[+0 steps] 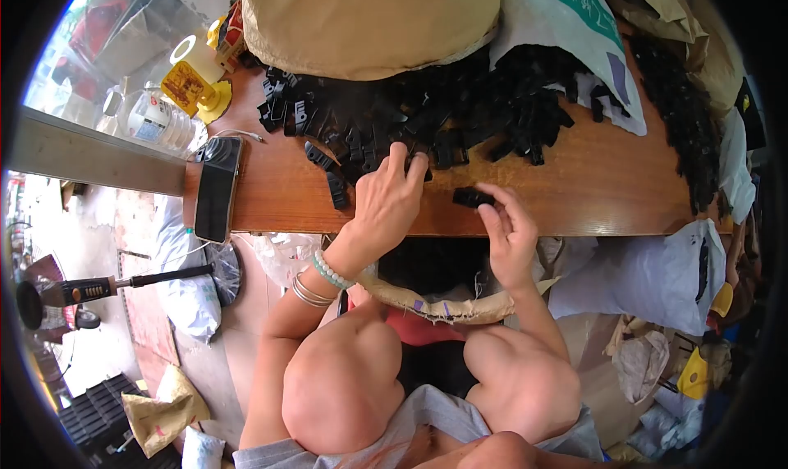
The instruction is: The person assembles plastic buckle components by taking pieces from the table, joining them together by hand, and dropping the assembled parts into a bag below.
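Observation:
My left hand (386,202), with bracelets on its wrist, reaches to the near edge of a heap of small black plastic parts (361,128). Its thumb and finger are pinched together at a dark piece (419,170), mostly hidden by the fingers. To the right, my right hand (510,235) grips one end of a black plastic part (468,196) between thumb and fingers, just above the wooden table (574,198). The heap spreads over the table beyond both hands; a few loose parts (336,190) lie left of my left hand.
A tan sack (369,26) and a white printed bag (566,26) sit behind the heap. A phone (217,190) lies at the table's left end, near a plastic bottle (156,120). Below the table edge, an open sack (460,305) is between my knees.

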`<state>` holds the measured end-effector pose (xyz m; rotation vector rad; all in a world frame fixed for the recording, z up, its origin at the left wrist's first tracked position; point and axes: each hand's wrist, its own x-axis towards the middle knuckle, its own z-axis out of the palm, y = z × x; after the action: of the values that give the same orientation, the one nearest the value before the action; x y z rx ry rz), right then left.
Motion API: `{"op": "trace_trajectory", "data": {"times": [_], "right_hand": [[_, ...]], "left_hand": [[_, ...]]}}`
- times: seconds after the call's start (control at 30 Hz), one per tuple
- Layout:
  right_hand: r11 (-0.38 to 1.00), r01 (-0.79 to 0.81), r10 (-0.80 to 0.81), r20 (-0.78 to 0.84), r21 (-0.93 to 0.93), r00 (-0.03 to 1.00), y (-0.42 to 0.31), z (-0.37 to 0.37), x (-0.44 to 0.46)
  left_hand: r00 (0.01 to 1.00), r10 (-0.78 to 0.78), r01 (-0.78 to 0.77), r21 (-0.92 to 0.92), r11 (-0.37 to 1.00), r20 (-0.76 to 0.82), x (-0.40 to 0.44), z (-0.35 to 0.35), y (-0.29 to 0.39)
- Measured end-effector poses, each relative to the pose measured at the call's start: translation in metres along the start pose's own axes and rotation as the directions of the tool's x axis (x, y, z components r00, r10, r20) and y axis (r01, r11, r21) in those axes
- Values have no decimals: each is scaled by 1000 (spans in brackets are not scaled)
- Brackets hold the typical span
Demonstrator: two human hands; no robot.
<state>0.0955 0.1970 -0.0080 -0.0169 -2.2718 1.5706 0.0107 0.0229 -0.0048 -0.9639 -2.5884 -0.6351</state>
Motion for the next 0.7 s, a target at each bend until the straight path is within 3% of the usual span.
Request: {"op": "trace_trajectory", "data": {"times": [0.03, 0.1, 0.17, 0.2, 0.23, 0.27, 0.3, 0.37, 0.4, 0.43, 0.5, 0.57, 0.7], "right_hand": [[987, -46, 46, 5, 155, 999, 0, 2, -3], [981, -99, 93, 47, 166, 995, -4, -1, -8], [900, -181, 153, 101, 396, 983, -5, 0, -12], [888, -205, 164, 131, 411, 978, -8, -3, -13], [888, -207, 167, 131, 412, 977, -11, -3, -11], [932, -63, 29, 99, 357, 995, -14, -2, -8], [951, 85, -114, 79, 297, 990, -15, 0, -6], [948, 76, -111, 98, 309, 989, -11, 9, -6], [957, 75, -98, 67, 281, 993, -8, 13, -6], [965, 74, -85, 34, 252, 996, -6, 14, -6], [969, 35, -40, 15, 246, 999, -4, 14, -8], [967, -32, 36, -11, 252, 999, -1, 12, -10], [993, 19, -17, -16, 120, 1000, 2, 12, -9]], "left_hand": [[1000, -24, 24, -13, 1000, -4, -1, 1, 0], [999, -40, 40, -24, 999, -8, 1, -1, 0], [997, -82, 82, -61, 995, -9, 2, -7, 4], [997, -81, 80, -61, 995, -6, 2, -12, 7], [988, -147, 155, -276, 949, 49, 2, -18, 13], [973, -201, 232, -472, 851, 116, 2, -20, 16], [972, -205, 235, -472, 850, 115, 1, -17, 17], [959, -211, 278, -764, 583, 188, 3, -9, 16], [923, -190, 383, -746, 544, 335, 6, -15, 14], [926, -190, 376, -749, 546, 326, 8, -17, 14], [817, -127, 570, -821, 28, 562, 6, -20, 16], [826, -130, 558, -828, 53, 548, 0, -24, 19], [794, -172, 608, -777, 167, 584, -6, -31, 23]]}}
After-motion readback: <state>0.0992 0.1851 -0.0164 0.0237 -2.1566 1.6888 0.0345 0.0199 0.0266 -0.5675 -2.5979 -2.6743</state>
